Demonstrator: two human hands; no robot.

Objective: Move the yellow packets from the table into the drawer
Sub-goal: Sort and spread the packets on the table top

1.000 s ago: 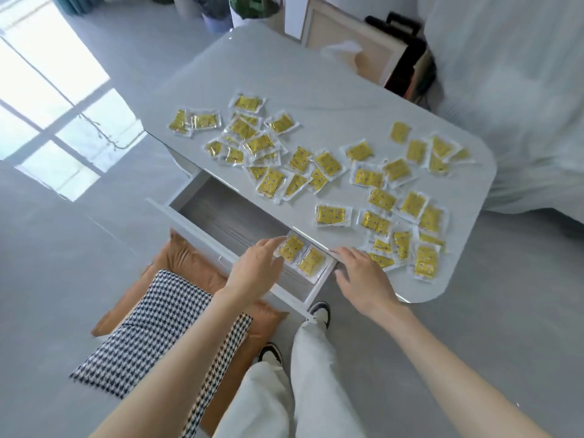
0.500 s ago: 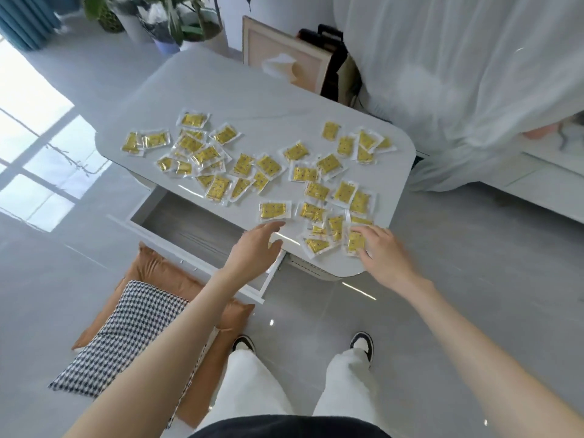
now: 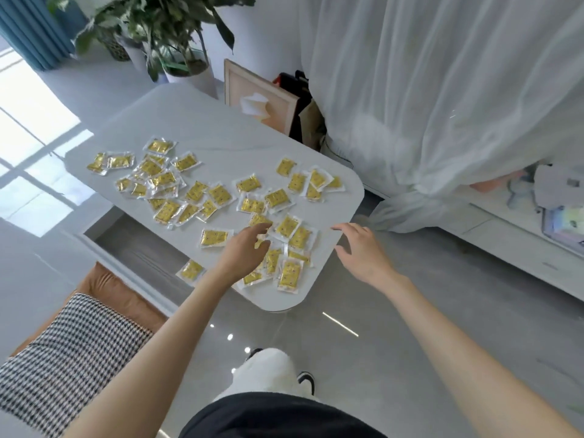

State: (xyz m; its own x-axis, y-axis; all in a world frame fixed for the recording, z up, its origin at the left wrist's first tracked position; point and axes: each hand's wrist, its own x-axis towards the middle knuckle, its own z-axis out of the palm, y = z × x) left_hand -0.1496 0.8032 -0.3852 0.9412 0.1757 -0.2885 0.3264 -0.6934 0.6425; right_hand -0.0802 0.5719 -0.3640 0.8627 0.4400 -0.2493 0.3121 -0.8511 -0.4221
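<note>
Several yellow packets in clear wrappers lie scattered over the white table. My left hand reaches over the cluster near the table's front edge, fingers loosely bent above a packet, thumb and index apart. Off the table's right corner, my right hand hovers with spread fingers and holds nothing. The open drawer juts out under the table's left front edge. One packet lies at its right end, beside my left forearm.
A houndstooth cushion lies on a brown cushion on the floor by the drawer front. Potted plants and a leaning picture frame stand behind the table. A white curtain hangs at right.
My left hand rose from the drawer to the packets on the table. My right hand lifted off the packets and moved right, past the table's edge. The view pulled back.
</note>
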